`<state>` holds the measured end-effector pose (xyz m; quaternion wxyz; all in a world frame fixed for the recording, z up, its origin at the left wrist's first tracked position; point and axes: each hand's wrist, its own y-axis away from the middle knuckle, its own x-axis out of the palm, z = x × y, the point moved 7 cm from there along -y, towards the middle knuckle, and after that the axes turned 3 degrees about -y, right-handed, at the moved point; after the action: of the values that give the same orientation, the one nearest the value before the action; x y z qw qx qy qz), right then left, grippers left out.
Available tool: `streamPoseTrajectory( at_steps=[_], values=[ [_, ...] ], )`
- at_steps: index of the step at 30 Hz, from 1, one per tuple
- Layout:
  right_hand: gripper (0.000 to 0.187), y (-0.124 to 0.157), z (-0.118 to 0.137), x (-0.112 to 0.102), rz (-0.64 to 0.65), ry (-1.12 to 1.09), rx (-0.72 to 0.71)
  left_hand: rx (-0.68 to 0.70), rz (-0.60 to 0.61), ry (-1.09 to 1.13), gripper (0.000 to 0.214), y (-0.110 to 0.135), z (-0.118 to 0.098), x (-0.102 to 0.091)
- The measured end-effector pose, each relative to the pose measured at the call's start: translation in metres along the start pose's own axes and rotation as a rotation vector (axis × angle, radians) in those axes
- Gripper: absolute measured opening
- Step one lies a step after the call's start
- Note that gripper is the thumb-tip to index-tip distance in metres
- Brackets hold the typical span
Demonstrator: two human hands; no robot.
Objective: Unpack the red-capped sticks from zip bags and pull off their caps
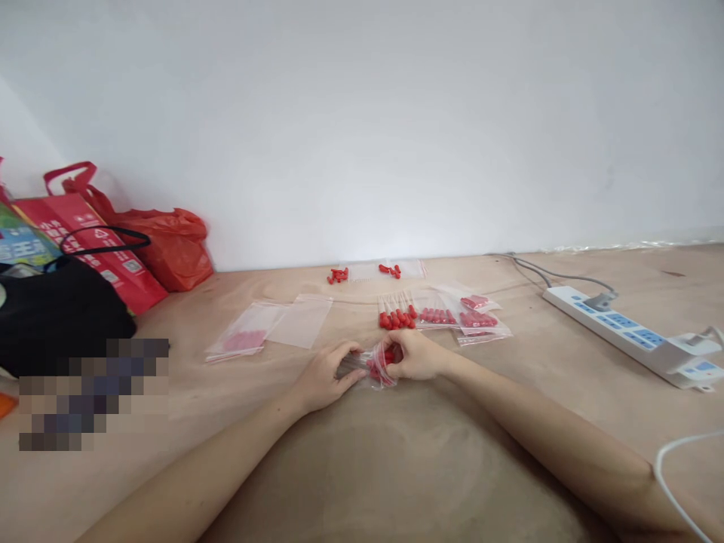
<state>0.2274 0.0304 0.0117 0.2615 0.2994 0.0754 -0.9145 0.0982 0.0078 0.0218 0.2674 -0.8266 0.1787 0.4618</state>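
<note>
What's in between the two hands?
The head view shows a clear bag and red-ended clear tubes between the left hand and right hand.

I've got a tan tabletop [362, 483] in front of me, slight sheen. Straight ahead: red-bulbed glass droppers [397, 315] in a row; just right of them, filled zip bags [480, 320], overlapping, red bulbs inside. Near far edge: two small clusters of red bulbs [338, 276]. My left: flat zip bags [301, 321], overlapping, leftmost showing pink; farther out, red plastic bag [176, 253], red shopping bag [121, 264], black bag [65, 313]. Pixelated patch there, can't tell. My right: white power strip [627, 332], grey plug [600, 301] in it.
</note>
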Motion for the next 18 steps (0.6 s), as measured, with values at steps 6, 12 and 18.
streamPoseTrajectory(
  at_steps=[6,12,18],
  values=[
    [0.021,0.001,-0.004,0.002,-0.010,-0.019,0.060,0.037,0.013,0.015,0.022,0.001,-0.002,0.001],
    [0.023,-0.004,-0.016,0.000,0.013,-0.308,0.179,0.039,0.007,0.021,0.022,0.001,0.000,0.001],
    [0.025,-0.001,-0.022,-0.004,0.117,-0.383,0.264,0.017,0.011,0.017,0.021,0.000,0.001,0.001]
  ],
)
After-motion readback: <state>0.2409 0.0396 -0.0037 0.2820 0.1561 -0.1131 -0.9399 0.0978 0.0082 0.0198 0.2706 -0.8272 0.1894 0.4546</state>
